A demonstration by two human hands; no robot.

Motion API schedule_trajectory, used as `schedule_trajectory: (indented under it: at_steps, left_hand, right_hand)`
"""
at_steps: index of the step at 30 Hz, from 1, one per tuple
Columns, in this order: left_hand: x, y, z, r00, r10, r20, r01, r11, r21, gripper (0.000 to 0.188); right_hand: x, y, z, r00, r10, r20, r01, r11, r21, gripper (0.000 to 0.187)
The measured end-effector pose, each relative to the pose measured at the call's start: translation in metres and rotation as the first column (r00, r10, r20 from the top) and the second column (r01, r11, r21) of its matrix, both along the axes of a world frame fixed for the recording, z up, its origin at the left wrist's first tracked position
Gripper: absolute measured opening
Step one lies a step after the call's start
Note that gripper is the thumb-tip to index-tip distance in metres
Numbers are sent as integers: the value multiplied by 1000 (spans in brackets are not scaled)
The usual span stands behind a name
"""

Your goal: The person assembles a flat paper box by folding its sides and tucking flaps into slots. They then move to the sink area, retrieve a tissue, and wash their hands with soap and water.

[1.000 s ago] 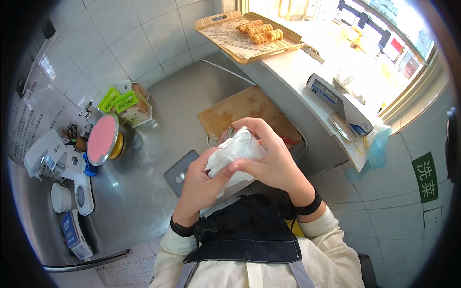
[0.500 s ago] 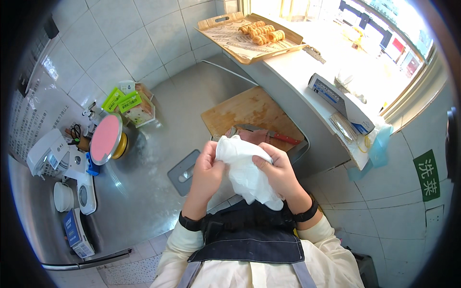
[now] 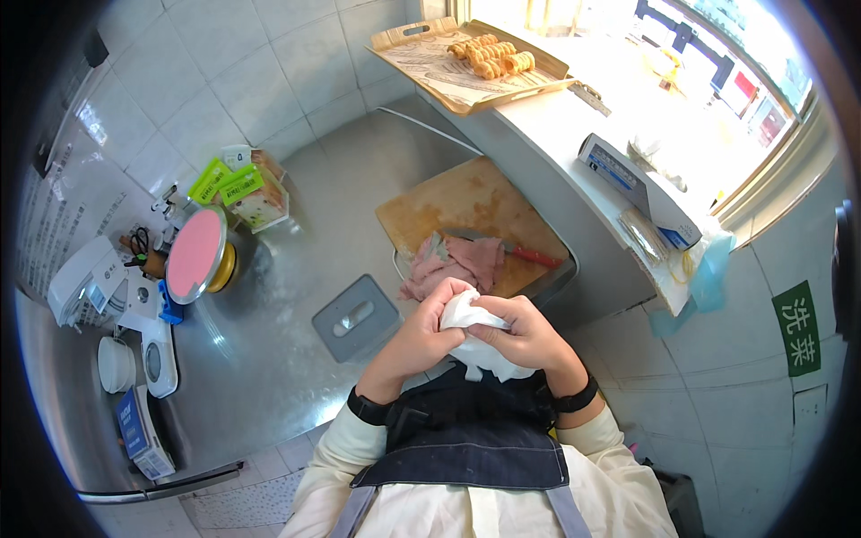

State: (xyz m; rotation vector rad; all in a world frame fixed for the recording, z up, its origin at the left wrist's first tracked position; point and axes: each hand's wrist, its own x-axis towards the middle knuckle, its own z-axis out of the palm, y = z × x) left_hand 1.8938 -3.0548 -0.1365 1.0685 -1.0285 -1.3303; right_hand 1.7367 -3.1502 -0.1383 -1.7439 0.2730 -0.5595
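Note:
In front of my apron, my left hand and my right hand both pinch a limp white bag-like thing. Its upper edge is bunched between my fingers, and the rest hangs down below my right hand. Whether it is cloth or plastic I cannot tell. Just beyond my hands a crumpled pink cloth lies on a wooden cutting board. A red-handled knife rests on the board, its blade mostly covered by the cloth. Left of my left hand is a grey rectangular lid on the steel counter.
A wooden tray of spiral pastries sits on the white ledge, with a box nearer me. Farther left are a pink-topped turntable, green packages, a scale, a white bowl and a blue box.
My hands have drawn together and lowered slightly, gathering the white thing that was spread between them. More of the pink cloth and grey lid now shows.

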Motion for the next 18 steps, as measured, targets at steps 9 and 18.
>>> schedule_trajectory:
  at_steps: [9, 18]
  left_hand:
    - [7, 4, 0, 899, 266, 349, -269, 962, -41, 23]
    - [54, 7, -19, 989, 61, -136, -46, 993, 110, 56]
  right_hand:
    - [-11, 7, -3, 999, -12, -53, 12, 1000, -1, 9]
    - [-35, -3, -8, 973, -185, 140, 116, 912, 394, 26]
